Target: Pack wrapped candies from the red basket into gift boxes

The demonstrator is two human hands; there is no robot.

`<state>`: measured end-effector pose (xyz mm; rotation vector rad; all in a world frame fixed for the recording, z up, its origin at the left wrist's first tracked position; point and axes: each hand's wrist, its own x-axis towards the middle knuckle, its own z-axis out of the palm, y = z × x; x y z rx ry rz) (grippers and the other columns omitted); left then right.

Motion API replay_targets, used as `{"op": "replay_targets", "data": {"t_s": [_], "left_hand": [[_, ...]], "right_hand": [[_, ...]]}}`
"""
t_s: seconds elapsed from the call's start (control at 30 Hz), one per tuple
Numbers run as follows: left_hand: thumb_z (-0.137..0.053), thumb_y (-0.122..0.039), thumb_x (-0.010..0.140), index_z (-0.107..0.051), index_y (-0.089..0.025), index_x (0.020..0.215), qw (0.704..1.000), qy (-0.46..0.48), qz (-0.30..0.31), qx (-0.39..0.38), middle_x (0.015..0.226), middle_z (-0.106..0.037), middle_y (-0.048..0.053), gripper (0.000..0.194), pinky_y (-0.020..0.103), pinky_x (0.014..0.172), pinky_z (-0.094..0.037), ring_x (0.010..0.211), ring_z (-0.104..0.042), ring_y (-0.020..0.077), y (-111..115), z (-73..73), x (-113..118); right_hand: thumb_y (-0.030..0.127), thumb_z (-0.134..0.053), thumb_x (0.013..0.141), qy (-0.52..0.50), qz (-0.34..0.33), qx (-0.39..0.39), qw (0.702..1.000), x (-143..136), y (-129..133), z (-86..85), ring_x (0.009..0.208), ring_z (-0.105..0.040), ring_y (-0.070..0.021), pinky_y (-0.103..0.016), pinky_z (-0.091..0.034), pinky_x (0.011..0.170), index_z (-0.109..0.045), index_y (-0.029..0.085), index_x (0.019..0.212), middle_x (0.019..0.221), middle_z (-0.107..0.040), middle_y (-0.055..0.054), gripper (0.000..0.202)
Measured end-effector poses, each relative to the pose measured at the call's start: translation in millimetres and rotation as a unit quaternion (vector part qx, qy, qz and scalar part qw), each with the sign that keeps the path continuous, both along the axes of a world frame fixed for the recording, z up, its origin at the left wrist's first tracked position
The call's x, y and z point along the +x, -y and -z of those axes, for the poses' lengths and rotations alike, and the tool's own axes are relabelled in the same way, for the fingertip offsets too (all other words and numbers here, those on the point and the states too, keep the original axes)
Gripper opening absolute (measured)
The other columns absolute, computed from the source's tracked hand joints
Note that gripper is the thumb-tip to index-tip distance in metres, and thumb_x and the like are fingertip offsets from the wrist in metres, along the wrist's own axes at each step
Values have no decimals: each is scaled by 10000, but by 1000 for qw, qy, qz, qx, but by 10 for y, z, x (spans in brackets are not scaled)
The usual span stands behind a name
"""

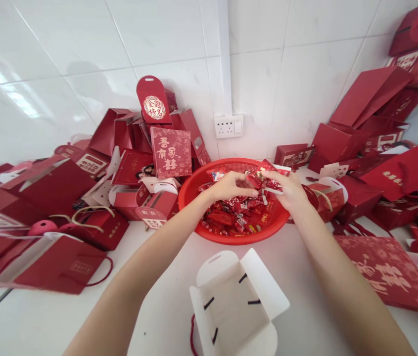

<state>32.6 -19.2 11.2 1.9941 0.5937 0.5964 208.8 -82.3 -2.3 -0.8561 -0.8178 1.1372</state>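
Observation:
My right hand is closed around red-wrapped candy packets at the right side of a red plastic basket. My left hand is over the basket with its thumb and fingers apart, the fingertips close to those packets. Whether they touch cannot be made out. Many more red candy packets lie loose in the basket below both hands. Nearer to me, between my forearms, a gift box with a white inside stands unfolded. Black strips show inside it, and a red cord hangs at its left.
Red gift boxes are heaped along the left, and another pile rises on the right. Behind the basket, a box with gold characters leans among others. A socket is on the white tiled wall. A flat red box lies beside my right forearm.

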Motion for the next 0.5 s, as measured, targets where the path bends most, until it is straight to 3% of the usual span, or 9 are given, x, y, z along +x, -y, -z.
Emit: {"op": "replay_targets", "data": {"t_s": [0.13, 0.23, 0.3, 0.37, 0.5], "left_hand": [[-779, -411, 727, -729, -137, 642, 973, -206, 74, -73, 584, -680, 23, 291, 227, 565, -451, 564, -599, 127, 47, -215, -285], [-736, -380, 748, -756, -149, 657, 906, -387, 124, -120, 613, -724, 45, 249, 220, 575, -476, 592, -652, 152, 95, -279, -494], [-690, -312, 773, -786, -149, 744, 882, -443, 121, -103, 663, -753, 48, 192, 210, 602, -491, 632, -678, 159, 120, -251, -589], [-645, -228, 778, -801, -148, 897, 891, -441, 90, -55, 761, -783, 42, 212, 199, 647, -500, 698, -700, 160, 138, -192, -645], [-582, -133, 795, -747, -199, 1194, 929, -358, 22, 89, 1107, -785, 32, 437, 202, 834, -506, 953, -715, 175, 152, -88, -683]], "right_hand": [[207, -842, 555, -31, 20, -3, 999, -16, -4, -20, 691, -685, -152, -269, -562, 661, -727, 213, 716, 713, -744, 31, 198], [188, -810, 574, -33, 18, -10, 999, -31, -4, -33, 704, -697, -158, -264, -574, 658, -725, 206, 725, 720, -753, 18, 175], [186, -792, 584, -34, 14, -14, 999, -38, -6, -35, 669, -691, -155, -267, -584, 656, -721, 194, 723, 706, -750, 11, 156], [183, -776, 585, -34, 14, -21, 999, -43, -12, -32, 623, -681, -150, -268, -590, 639, -710, 186, 715, 683, -741, 8, 146], [164, -763, 578, -36, 31, -40, 998, -49, -20, -25, 584, -671, -146, -256, -578, 592, -669, 192, 686, 647, -721, 15, 145]]}}
